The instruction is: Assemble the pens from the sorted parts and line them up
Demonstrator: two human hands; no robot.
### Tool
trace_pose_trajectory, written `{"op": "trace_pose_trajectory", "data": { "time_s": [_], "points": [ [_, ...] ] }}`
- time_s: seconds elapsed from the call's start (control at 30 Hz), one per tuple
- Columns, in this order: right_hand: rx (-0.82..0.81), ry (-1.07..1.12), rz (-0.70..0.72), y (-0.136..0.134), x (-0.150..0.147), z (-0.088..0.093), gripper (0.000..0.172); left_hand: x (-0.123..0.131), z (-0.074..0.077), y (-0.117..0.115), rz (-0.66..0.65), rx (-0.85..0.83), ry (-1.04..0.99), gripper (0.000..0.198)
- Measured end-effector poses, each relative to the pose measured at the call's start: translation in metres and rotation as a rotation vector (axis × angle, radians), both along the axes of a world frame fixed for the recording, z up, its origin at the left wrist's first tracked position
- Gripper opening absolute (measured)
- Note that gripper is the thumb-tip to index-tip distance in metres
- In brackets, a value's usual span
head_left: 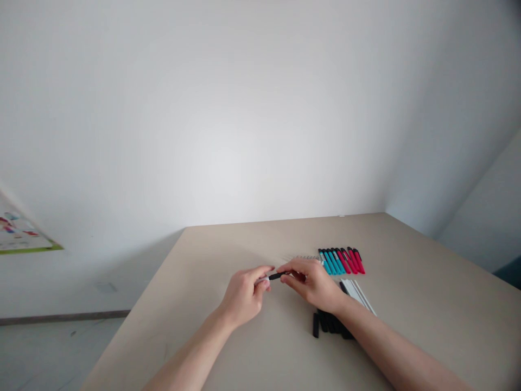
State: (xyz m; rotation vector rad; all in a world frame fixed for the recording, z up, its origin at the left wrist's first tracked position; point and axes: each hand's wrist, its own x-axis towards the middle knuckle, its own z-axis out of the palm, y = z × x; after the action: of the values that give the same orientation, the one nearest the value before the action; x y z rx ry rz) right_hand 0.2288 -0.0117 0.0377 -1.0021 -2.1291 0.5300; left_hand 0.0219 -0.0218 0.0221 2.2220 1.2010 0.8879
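Observation:
Over the middle of the table, a pen with a white part and a black part spans the gap between my two hands. My left hand is closed, pinching the white end between thumb and fingers. The fingertips of my right hand are closed on the black end; its far tip is hidden by them. Beneath my right wrist lie several black pen parts, partly covered by the forearm. Just behind the right hand is a row of small thin pieces, too small to make out fully.
Several teal pen barrels and red pen barrels, with black ends, lie in a row beyond my right hand. Several thin white sticks lie by the right forearm. The beige table meets a white wall.

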Motion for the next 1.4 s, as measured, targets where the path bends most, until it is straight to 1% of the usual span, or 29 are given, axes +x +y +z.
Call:
{"op": "trace_pose_trajectory", "data": {
  "time_s": [0.07, 0.13, 0.33, 0.43, 0.53, 0.6, 0.63, 0.7, 0.77, 0.83, 0.93, 1.0, 1.1, 1.2, 1.4],
  "points": [
    [-0.013, 0.001, -0.001, 0.0, -0.001, -0.003, 0.016, 0.001, -0.004, 0.001, 0.015, -0.022, -0.017, 0.03],
    [0.008, -0.014, 0.01, 0.001, -0.001, -0.005, 0.016, 0.001, -0.006, 0.001, 0.015, -0.032, -0.02, 0.029],
    [0.167, -0.174, 0.032, -0.002, -0.004, -0.011, 0.018, -0.001, -0.008, 0.0, -0.004, -0.031, 0.046, 0.029],
    [0.214, -0.241, 0.012, -0.005, -0.007, -0.013, 0.021, -0.001, -0.006, -0.003, -0.017, -0.018, 0.076, 0.029],
    [0.223, -0.29, -0.019, -0.006, -0.01, -0.014, 0.024, -0.001, 0.001, -0.005, -0.037, 0.013, 0.118, 0.03],
    [0.231, -0.302, -0.023, -0.005, -0.011, -0.013, 0.022, -0.002, 0.006, -0.003, -0.045, 0.023, 0.164, 0.025],
    [0.24, -0.298, -0.023, -0.005, -0.011, -0.012, 0.021, -0.004, 0.008, -0.002, -0.045, 0.016, 0.189, 0.024],
    [0.263, -0.281, -0.025, -0.004, -0.012, -0.01, 0.016, -0.007, 0.01, 0.002, -0.04, -0.03, 0.227, 0.028],
    [0.281, -0.273, -0.026, -0.003, -0.012, -0.009, 0.014, -0.009, 0.01, 0.005, -0.036, -0.091, 0.241, 0.034],
    [0.295, -0.288, -0.017, -0.002, -0.011, -0.01, 0.015, -0.011, 0.008, 0.006, -0.045, -0.093, 0.258, 0.035],
    [0.33, -0.323, 0.001, -0.003, -0.009, -0.013, 0.019, -0.01, 0.005, 0.004, -0.051, 0.029, 0.329, 0.031],
    [0.348, -0.332, 0.009, -0.004, -0.01, -0.015, 0.021, -0.01, 0.004, 0.002, -0.032, 0.12, 0.385, 0.028],
    [0.336, -0.328, 0.018, -0.007, -0.012, -0.017, 0.023, -0.01, 0.005, 0.0, -0.02, 0.222, 0.439, 0.024],
    [0.269, -0.298, 0.006, -0.011, -0.014, -0.017, 0.023, -0.01, 0.006, 0.0, -0.018, 0.296, 0.449, 0.022],
    [0.06, -0.215, -0.049, -0.012, -0.015, -0.014, 0.027, -0.008, 0.005, 0.0, -0.032, 0.446, 0.431, 0.017]
  ]
}}
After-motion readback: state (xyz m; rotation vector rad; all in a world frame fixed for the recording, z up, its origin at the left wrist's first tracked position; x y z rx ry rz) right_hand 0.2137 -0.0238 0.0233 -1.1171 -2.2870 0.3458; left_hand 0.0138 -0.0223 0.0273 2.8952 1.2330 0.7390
